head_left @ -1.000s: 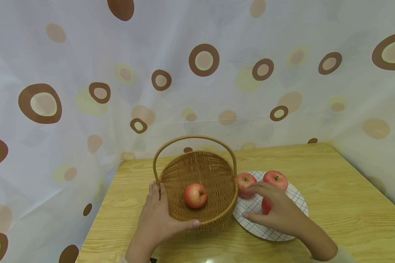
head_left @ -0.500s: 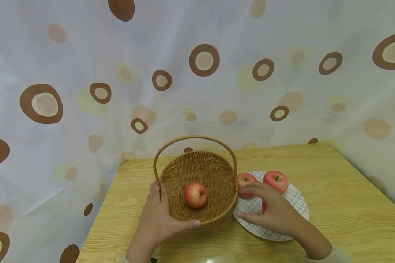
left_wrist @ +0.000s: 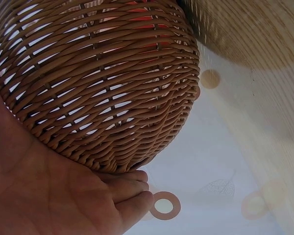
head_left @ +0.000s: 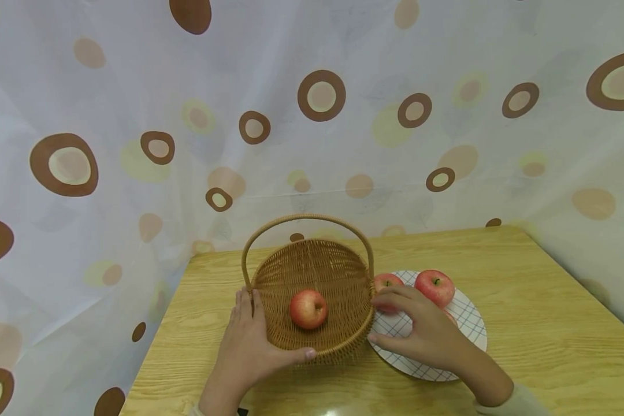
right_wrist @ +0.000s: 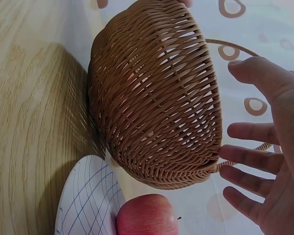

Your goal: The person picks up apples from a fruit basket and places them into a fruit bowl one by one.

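Note:
A brown wicker basket [head_left: 312, 266] with an arched handle stands on the table, an apple [head_left: 308, 309] lying inside. My left hand [head_left: 249, 346] rests against the basket's left front side, fingers extended by the handle's base and thumb along the front rim. The left wrist view has the palm [left_wrist: 54, 191] close along the woven wall. Spread wide, my right hand [head_left: 421, 329] holds nothing; its fingertips are right at the basket's right rim. Beneath it is a round checked plate [head_left: 473, 323] bearing a rear apple [head_left: 434, 288], a left apple [head_left: 387, 281] and one mostly hidden.
The wooden table [head_left: 546, 300] extends to the right of the plate and left of the basket. A patterned curtain [head_left: 312, 156] hangs behind and along both sides. A small black object [head_left: 242, 411] shows at the bottom edge near the left wrist.
My right hand has moved left, from over the plate's apples to the basket's right rim. The left hand, the basket and the apples have stayed in place.

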`<state>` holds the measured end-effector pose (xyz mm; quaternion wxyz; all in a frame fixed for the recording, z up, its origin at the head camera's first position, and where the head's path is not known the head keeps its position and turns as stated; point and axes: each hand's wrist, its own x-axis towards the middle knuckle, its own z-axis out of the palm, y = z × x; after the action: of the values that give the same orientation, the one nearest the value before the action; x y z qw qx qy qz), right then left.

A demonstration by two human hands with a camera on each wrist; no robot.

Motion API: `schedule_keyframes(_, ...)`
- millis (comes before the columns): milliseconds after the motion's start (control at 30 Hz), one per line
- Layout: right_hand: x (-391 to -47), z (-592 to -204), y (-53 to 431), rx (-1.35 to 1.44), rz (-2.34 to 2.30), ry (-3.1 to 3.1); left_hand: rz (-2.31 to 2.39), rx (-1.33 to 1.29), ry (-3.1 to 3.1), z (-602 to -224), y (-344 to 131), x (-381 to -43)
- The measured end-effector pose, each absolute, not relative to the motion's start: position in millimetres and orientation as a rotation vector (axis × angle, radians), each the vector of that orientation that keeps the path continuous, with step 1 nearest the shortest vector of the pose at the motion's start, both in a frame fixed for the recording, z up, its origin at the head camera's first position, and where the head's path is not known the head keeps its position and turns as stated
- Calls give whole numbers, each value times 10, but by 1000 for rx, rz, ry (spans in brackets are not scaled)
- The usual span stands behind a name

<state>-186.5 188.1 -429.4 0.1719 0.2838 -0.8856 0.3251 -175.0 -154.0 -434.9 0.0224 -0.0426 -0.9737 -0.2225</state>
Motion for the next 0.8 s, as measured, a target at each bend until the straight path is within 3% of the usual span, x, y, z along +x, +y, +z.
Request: schedule_keyframes(800, -1963, -4312, 1719, 926, 894, -2415, -676, -128, -3011, -4347, -1530, -1742)
